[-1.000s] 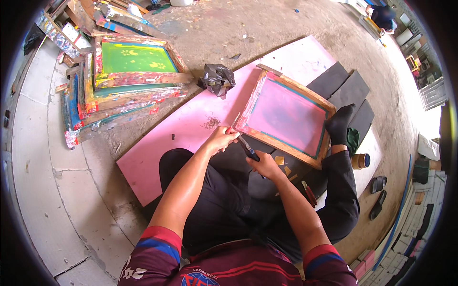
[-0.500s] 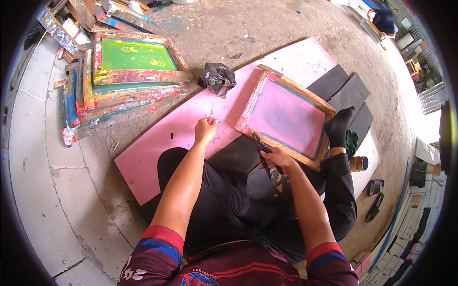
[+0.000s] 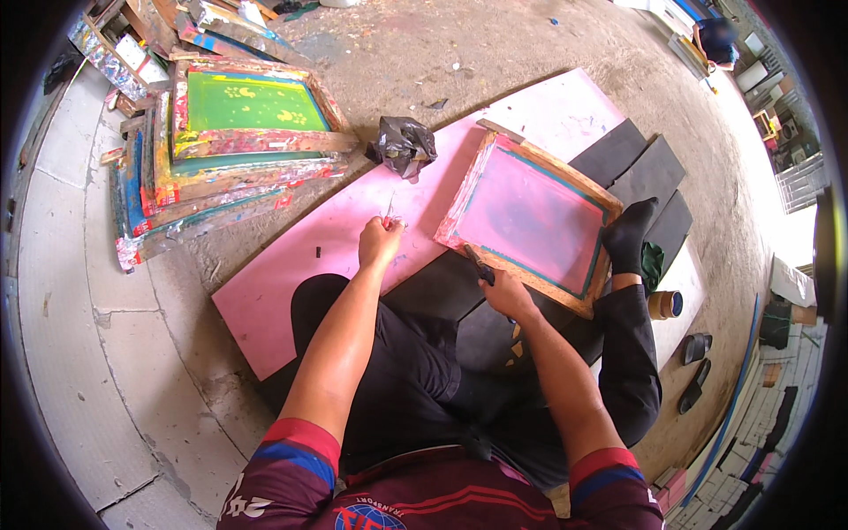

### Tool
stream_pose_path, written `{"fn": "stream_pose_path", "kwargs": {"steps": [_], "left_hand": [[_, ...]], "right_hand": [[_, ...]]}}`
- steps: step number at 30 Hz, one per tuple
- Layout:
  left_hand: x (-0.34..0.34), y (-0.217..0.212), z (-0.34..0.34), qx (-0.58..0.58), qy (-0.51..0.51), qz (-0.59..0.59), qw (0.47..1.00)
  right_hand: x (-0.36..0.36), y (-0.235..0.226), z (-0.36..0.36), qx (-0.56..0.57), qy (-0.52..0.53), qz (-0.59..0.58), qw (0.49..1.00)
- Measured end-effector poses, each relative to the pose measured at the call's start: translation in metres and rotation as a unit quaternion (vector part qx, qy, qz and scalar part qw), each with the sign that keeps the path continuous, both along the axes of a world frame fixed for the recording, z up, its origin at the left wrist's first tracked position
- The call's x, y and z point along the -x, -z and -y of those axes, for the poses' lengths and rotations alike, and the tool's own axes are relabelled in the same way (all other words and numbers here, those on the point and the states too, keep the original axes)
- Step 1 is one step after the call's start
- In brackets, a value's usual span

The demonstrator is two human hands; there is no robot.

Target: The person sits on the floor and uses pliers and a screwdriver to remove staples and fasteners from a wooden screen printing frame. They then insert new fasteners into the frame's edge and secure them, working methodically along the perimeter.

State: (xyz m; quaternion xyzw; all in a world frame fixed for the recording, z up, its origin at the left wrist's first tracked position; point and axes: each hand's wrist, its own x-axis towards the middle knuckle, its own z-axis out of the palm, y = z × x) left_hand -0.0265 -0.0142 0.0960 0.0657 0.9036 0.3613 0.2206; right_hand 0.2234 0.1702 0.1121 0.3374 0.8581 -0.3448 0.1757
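My left hand point(image 3: 380, 242) is closed over the pink board point(image 3: 274, 296). It grips a small red-and-silver thing point(image 3: 388, 216) with a thin point, whose kind I cannot make out. Dark pliers point(image 3: 478, 263) are in my right hand point(image 3: 511, 296), fingers wrapped round the handles. Their jaws reach the near left corner of a wooden screen-printing frame point(image 3: 546, 210) with pinkish mesh and a blue-green border. This frame lies flat, partly on the pink board and partly on black sheets point(image 3: 439, 287), beside my outstretched foot.
A crumpled black plastic bag point(image 3: 405, 147) lies beyond my left hand. Paint-stained frames point(image 3: 256, 141) are stacked at the left. A roll of tape point(image 3: 664, 304) and dark slippers point(image 3: 694, 385) are on the right. Another person point(image 3: 714, 40) is at the far right.
My right fingers have closed round the pliers' handles, which were spread apart before, and the hand has turned. My left hand has hardly moved.
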Motion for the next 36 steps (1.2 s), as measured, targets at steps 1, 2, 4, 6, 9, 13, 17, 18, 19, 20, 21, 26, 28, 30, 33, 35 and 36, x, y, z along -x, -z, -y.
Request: {"fn": "stream_pose_path", "kwargs": {"steps": [1,2,4,6,9,13,17,18,19,20,21,26,28,30,33,35,36], "left_hand": [[-0.002,-0.002,0.0,-0.012,0.004,-0.003,1.0],[-0.005,-0.005,-0.001,-0.025,0.009,-0.005,1.0],[-0.009,-0.004,-0.002,-0.042,0.025,-0.016,0.999],[-0.011,0.007,-0.004,-0.049,0.047,-0.034,0.997],[-0.003,0.03,0.004,-0.106,0.074,0.02,0.991],[-0.021,-0.007,-0.011,-0.197,0.14,0.248,0.938],[-0.034,-0.015,-0.008,-0.195,0.175,0.303,0.916],[-0.034,-0.016,-0.008,-0.2,0.188,0.313,0.909],[-0.033,-0.014,-0.006,-0.196,0.191,0.316,0.908],[-0.031,-0.012,-0.005,-0.192,0.194,0.32,0.907],[-0.03,-0.01,-0.003,-0.188,0.197,0.324,0.906],[-0.03,-0.003,-0.006,-0.203,0.143,0.297,0.922],[-0.023,0.006,-0.005,-0.179,0.106,0.25,0.946],[-0.013,0.014,-0.001,-0.15,0.05,0.184,0.97],[-0.005,0.013,0.0,-0.168,-0.017,0.16,0.972],[-0.001,0.015,0.0,-0.169,-0.03,0.168,0.971],[0.0,0.017,0.0,-0.172,-0.034,0.171,0.969]], "right_hand": [[-0.003,0.006,0.006,-0.053,-0.015,-0.037,0.998],[-0.006,0.011,0.009,-0.066,0.012,-0.03,0.997],[-0.008,0.018,0.015,-0.09,0.021,0.002,0.996],[-0.011,0.021,0.022,-0.117,0.04,0.019,0.992],[-0.01,0.019,0.026,-0.085,0.045,-0.04,0.995],[-0.027,0.003,0.022,-0.029,0.047,-0.056,0.997],[-0.022,-0.007,0.038,0.125,0.05,-0.1,0.986],[-0.021,-0.005,0.039,0.169,0.055,-0.102,0.979],[-0.019,-0.004,0.041,0.215,0.059,-0.102,0.969],[-0.017,-0.008,0.044,0.253,0.061,-0.132,0.957],[-0.017,-0.002,0.044,0.265,0.048,-0.129,0.954],[-0.017,0.011,0.035,0.36,0.068,-0.114,0.924],[-0.015,0.008,0.026,0.364,0.074,-0.081,0.925],[-0.017,0.002,0.014,0.372,0.08,-0.062,0.923],[-0.018,-0.012,0.0,0.388,0.128,-0.058,0.911],[-0.016,-0.012,-0.01,0.379,0.11,-0.029,0.918],[-0.014,-0.012,-0.015,0.381,0.101,-0.017,0.919]]}}
